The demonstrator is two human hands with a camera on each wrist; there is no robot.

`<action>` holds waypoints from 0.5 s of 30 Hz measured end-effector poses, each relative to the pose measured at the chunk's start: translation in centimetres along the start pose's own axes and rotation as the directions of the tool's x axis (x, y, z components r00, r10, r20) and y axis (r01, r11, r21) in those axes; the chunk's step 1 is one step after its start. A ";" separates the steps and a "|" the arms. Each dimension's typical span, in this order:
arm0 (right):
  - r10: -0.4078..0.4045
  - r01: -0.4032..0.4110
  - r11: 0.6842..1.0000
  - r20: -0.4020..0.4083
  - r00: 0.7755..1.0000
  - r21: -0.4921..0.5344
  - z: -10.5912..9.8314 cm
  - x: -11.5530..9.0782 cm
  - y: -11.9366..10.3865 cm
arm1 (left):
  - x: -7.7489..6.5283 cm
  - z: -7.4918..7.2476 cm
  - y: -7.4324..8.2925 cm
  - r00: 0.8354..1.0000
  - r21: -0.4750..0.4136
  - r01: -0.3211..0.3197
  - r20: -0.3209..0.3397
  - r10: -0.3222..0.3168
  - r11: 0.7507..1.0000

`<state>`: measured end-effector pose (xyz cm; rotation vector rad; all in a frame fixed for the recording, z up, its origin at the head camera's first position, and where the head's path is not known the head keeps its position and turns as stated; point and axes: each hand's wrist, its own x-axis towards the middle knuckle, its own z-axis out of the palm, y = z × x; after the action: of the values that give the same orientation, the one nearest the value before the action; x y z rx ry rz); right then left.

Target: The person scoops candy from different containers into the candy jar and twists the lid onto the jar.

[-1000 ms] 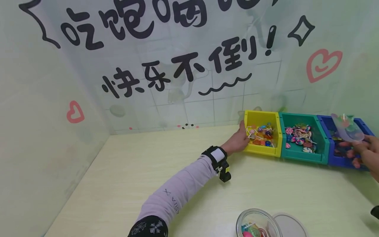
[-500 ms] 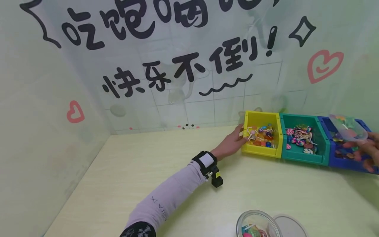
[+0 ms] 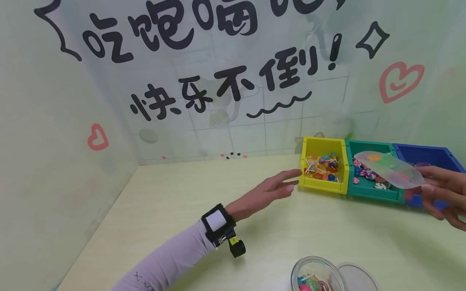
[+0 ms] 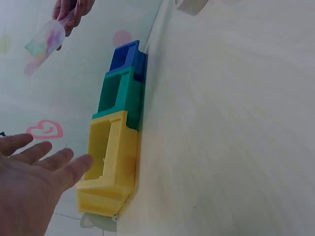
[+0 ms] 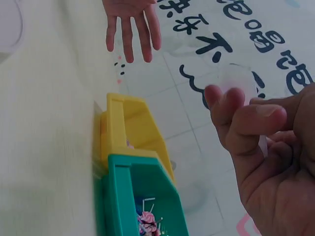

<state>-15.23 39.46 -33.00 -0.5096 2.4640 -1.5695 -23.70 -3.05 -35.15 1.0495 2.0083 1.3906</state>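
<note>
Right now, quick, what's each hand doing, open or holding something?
Left hand: open, fingers extended, holding nothing.
Right hand: closed on the scoop, which has candy in it.

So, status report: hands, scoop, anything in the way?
Left hand open, empty, near yellow bin. Right hand gripping translucent scoop, candy aboard, raised clear of teal bin. No obstruction visible between scoop and glass jar.

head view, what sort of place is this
Perhaps an indoor candy counter or a mock-up of one: a yellow bin and a green bin of sweets stand on the table, a clear jar holds more, and large black lettering decorates the wall.
</note>
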 end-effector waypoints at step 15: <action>0.043 -0.235 0.948 0.646 0.762 0.215 5.6 -0.9 -5.6 | -5.7 5.6 0.9 0.863 -0.175 -0.105 0.473 0.177 0.979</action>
<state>-11.49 32.90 -30.40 -0.6546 1.6904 -1.3596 -15.89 -4.31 -36.56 1.3455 1.4673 1.1684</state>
